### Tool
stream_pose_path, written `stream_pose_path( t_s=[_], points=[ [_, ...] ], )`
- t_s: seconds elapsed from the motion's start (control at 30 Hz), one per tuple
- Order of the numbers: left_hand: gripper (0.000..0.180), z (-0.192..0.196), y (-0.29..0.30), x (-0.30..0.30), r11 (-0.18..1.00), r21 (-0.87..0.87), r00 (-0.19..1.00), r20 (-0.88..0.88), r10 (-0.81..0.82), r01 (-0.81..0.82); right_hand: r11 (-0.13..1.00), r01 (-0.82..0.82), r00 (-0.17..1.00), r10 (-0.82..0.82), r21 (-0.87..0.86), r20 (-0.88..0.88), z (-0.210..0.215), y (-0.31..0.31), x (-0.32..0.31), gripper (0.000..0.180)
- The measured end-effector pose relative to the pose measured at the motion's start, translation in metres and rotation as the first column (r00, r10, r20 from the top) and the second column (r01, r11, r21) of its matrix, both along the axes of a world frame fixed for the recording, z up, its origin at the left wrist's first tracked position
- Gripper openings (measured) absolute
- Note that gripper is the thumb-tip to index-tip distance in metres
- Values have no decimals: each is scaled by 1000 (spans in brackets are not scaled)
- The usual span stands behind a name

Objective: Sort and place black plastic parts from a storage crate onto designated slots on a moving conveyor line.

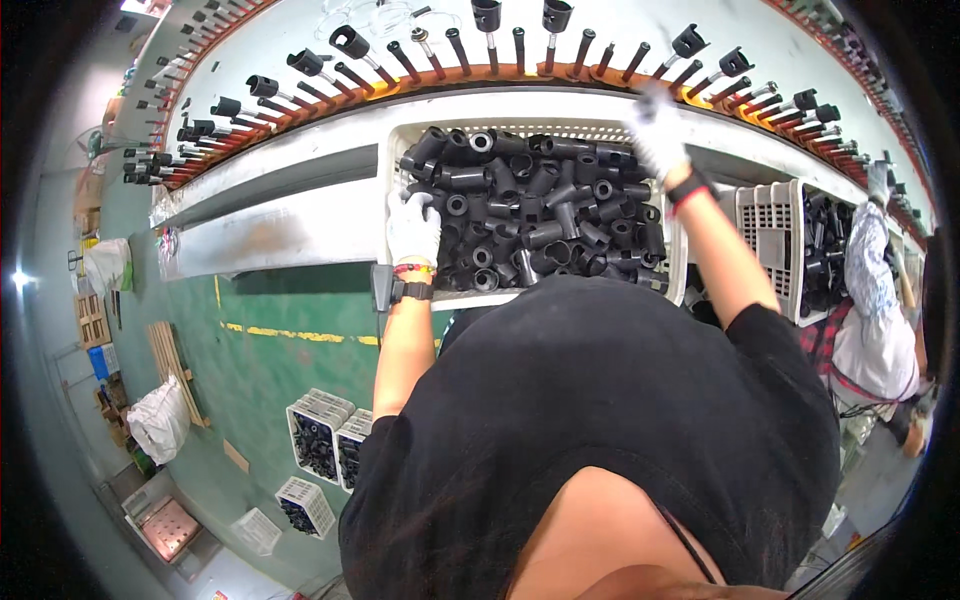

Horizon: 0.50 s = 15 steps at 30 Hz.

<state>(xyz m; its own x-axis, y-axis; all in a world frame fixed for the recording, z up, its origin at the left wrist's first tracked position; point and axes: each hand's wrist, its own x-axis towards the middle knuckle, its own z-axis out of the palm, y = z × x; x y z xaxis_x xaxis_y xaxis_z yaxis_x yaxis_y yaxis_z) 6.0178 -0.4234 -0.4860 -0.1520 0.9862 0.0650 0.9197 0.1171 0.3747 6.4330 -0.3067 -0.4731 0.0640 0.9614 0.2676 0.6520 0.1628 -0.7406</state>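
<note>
A white plastic crate (398,150) full of short black pipe fittings (545,235) stands in front of me. My left hand (413,230), in a white glove, is at the crate's left side with its fingers curled beside the nearest fittings. Whatever those fingers hold, if anything, is hidden. Beyond the crate's far right corner, my right hand (657,135) is gloved too and smeared by motion. It is close to the row of upright pegs, where a black fitting (689,41) sits on a rod just past it. The right fingers cannot be made out.
A curved orange-lit rack (470,74) of rods, some capped with black fittings, runs along the far side. Another crate (770,235) stands at right, near a co-worker's patterned sleeve (868,250). Filled crates (318,410) rest on the green floor, lower left.
</note>
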Motion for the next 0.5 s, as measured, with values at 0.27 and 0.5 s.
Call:
stream_pose_path(
  t_s=[0.27,0.5],
  points=[
    [42,36,2,17,991,-134,4,991,134,14,618,-439,734,665,-652,136,1,-101,-126,70],
    [12,37,10,43,973,-161,-335,919,210,166,488,-405,515,821,-773,248,54,-102,-147,92]
  ],
)
